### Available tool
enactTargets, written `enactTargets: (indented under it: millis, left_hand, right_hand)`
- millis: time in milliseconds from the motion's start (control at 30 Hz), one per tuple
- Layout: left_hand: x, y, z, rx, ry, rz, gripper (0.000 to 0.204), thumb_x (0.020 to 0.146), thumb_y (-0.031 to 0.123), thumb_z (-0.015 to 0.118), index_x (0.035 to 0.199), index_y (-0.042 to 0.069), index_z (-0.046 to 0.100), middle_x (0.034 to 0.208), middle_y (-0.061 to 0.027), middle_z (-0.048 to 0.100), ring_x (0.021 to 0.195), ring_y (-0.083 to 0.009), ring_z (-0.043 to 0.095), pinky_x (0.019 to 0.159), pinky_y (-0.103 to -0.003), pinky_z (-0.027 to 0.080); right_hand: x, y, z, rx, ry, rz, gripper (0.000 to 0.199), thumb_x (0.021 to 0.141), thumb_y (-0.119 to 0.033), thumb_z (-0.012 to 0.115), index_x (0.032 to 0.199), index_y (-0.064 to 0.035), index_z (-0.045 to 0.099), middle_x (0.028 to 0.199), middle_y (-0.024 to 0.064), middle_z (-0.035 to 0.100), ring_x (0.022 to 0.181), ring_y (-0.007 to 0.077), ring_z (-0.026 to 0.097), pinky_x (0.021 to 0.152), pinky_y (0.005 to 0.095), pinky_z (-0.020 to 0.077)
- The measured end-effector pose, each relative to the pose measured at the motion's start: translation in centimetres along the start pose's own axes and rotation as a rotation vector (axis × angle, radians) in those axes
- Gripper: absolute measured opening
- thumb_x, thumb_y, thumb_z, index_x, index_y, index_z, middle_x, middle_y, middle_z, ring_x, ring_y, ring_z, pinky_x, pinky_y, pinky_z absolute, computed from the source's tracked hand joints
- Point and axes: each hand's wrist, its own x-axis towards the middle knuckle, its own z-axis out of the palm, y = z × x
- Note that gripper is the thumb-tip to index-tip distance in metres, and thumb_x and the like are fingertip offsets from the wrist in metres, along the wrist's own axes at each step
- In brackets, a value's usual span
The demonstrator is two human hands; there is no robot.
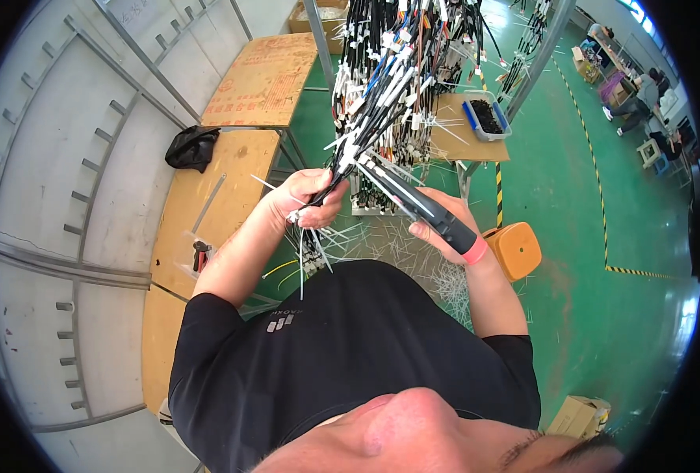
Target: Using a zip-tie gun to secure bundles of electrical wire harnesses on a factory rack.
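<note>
My left hand (306,197) grips a bundle of black cables (365,118) low down, where white cable ties stick out. The bundle hangs from a big harness of black, white and blue wires (397,47) above. My right hand (444,225) holds a black cable tie tool (417,201) with a pink end, its tip pointed at the bundle just right of my left hand. A few loose white ties (310,252) dangle below my left fist.
Wooden benches (208,205) run along my left with a black cloth (192,147) and pliers (201,254). Cut tie ends litter the green floor (413,252). An orange stool (518,248) stands at my right; a blue bin (486,115) sits on a small table. People work at the far right.
</note>
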Motion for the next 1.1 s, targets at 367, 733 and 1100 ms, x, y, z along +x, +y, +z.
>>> enactTargets:
  millis: [367,733,1100]
  left_hand:
    - [0.0,-0.7,0.0,0.044,0.003,0.077,0.050,0.101,0.049,0.073,0.098,0.002,0.055,0.059,-0.0049,0.055,0.042,-0.0111,0.050,0.039,-0.026,0.039]
    - [0.3,0.4,1.3,0.083,-0.035,-0.020,0.093,0.093,0.028,0.082,0.159,-0.014,0.032,0.055,0.0003,0.053,0.043,-0.0066,0.049,0.044,-0.023,0.034]
    - [-0.1,0.0,-0.6,0.049,-0.116,0.003,0.046,0.102,0.040,0.073,0.109,-0.002,0.055,0.061,-0.0034,0.054,0.043,-0.0094,0.049,0.040,-0.024,0.036]
  right_hand:
    - [-0.5,-0.2,0.5,-0.862,0.245,-0.290,0.042,0.086,-0.014,0.073,0.128,-0.0093,0.069,0.117,0.0081,0.065,0.120,0.0298,0.064,0.114,0.0535,0.0442]
    - [-1.4,-0.4,3.0,-0.923,0.236,-0.159,0.042,0.086,-0.010,0.070,0.127,-0.0088,0.070,0.118,0.0084,0.064,0.119,0.0300,0.064,0.117,0.0558,0.0401]
    - [-0.7,0.5,1.3,-0.357,0.195,-0.123,0.043,0.082,-0.008,0.080,0.122,0.0002,0.070,0.114,0.0141,0.070,0.106,0.0328,0.069,0.100,0.0418,0.0531]
